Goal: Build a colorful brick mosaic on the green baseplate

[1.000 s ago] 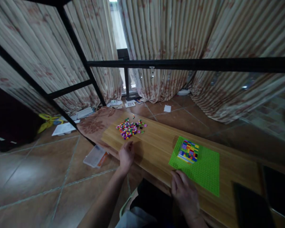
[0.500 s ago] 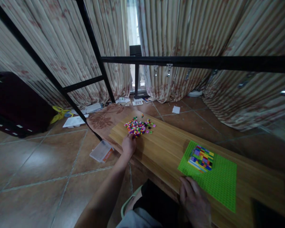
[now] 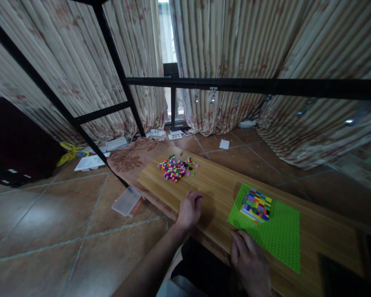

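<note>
Over the middle of the wooden board, my left hand is closed in a pinch, with a small dark purple toy brick just showing at the fingertips. My right hand rests by the near left edge of the green baseplate, its fingers pressed together; whatever they may hold is hidden. A block of multicoloured toy bricks is built up on the baseplate. Farther left on the board lies a heap of loose toy bricks, with several strays at its right side.
The wooden board lies on a brown patterned cloth. A clear plastic box is on the tiled floor at the left. Black metal bars cross in front of striped curtains. A dark suitcase stands far left.
My left hand has moved from the brick heap rightward and nearer to me, over the bare wood. My right hand stays by the baseplate. The view has shifted slightly.
</note>
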`<state>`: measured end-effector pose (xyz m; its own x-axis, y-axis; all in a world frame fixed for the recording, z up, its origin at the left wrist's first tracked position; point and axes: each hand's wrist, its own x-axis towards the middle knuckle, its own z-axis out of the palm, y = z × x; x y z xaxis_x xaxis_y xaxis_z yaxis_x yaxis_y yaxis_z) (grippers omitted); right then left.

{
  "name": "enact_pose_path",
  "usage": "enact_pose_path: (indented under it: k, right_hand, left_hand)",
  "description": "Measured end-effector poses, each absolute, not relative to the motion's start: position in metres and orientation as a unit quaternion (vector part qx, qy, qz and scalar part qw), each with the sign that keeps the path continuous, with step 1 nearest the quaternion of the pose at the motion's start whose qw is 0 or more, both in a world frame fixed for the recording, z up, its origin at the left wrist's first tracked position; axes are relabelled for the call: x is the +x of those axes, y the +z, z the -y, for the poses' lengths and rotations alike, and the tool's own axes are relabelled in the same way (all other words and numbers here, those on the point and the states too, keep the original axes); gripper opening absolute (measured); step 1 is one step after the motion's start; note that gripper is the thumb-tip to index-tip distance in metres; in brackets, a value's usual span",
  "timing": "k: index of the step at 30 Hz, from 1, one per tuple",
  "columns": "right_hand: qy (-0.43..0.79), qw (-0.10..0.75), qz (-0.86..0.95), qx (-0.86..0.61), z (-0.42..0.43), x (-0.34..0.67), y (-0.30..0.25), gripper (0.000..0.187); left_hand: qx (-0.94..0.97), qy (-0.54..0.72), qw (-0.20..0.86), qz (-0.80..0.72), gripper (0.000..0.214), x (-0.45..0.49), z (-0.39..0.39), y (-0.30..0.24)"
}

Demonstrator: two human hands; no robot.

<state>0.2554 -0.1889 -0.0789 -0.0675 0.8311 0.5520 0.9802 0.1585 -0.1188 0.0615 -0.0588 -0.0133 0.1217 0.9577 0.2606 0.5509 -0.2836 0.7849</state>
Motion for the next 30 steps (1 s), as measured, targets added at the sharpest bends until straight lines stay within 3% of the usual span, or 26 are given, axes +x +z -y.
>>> enact_pose_path:
  k: [10,30]
  right_hand:
    - [-0.13,0.237,0.716,-0.643,0.187,0.248,-0.072,0.022]
    - [-0.101,0.262,0.691,-0.666,0.181,0.241,-0.068,0.027]
  left_hand:
    - [0.696,0.37,0.455,-0.414,0.025,0.141,0.084,0.009]
    - [0.643,0.378,0.518,-0.419,0.02,0.18,0.07,0.013]
